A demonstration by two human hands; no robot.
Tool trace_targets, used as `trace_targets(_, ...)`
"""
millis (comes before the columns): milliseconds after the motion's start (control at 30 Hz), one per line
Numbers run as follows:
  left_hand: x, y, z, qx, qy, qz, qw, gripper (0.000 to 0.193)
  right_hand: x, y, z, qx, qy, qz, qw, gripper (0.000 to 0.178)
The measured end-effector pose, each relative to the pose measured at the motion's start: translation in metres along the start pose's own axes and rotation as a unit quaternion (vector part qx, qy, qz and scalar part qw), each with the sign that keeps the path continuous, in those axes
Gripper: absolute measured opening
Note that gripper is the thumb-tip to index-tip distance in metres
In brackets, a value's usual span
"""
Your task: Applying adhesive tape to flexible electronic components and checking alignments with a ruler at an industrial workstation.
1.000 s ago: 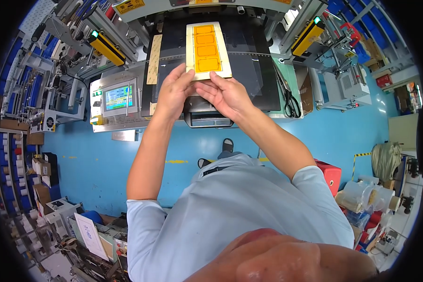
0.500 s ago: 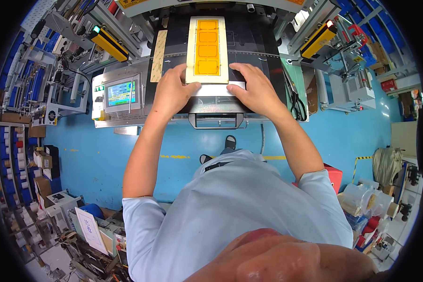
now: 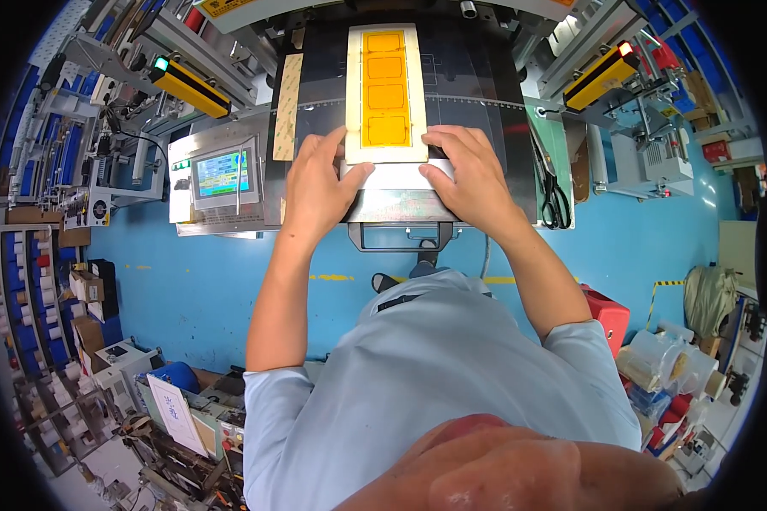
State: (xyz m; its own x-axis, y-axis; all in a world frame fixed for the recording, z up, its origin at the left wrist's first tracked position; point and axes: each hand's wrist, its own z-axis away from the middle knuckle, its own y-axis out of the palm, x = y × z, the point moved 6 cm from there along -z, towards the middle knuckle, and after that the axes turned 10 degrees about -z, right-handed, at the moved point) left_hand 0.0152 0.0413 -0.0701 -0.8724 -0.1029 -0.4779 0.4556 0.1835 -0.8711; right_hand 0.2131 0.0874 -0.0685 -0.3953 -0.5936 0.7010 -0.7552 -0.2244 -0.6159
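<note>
Amber-windowed sheet, fingers touching corners

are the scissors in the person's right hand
No, the scissors lie on the green mat right of the plate, while the right hand presses flat beside the orange-panelled sheet.

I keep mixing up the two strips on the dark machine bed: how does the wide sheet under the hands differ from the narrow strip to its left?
The white sheet is wide and carries four orange rectangles; the narrow tan strip is plain. The left hand and right hand press the sheet's near end; the strip lies untouched. Both lie flat, lengthwise.
</note>
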Motion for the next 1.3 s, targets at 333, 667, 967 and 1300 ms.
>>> trace_targets(333, 0.0036, 0.0003, 0.0035, -0.027, 0.000, 0.028, 0.999, 0.055, 0.0013, 0.0009, 0.0007, -0.013, -0.029, 0.014, 0.999, 0.031)
trace_targets(667, 0.0045, -0.0006, 0.0046, -0.052, 0.022, 0.058, 0.997, 0.049, 0.0016, 0.0018, 0.0002, -0.007, -0.020, 0.018, 1.000, 0.027)
trace_targets(967, 0.0048, 0.0001, 0.0052, -0.057, 0.027, 0.072, 0.995, 0.044, -0.0005, 0.0021, 0.0004, -0.008, -0.012, 0.021, 1.000, 0.025)
trace_targets(1300, 0.0039, 0.0012, 0.0063, -0.074, 0.034, 0.065, 0.995, 0.040, -0.0017, 0.0014, 0.0027, -0.015, -0.021, 0.015, 1.000, 0.025)
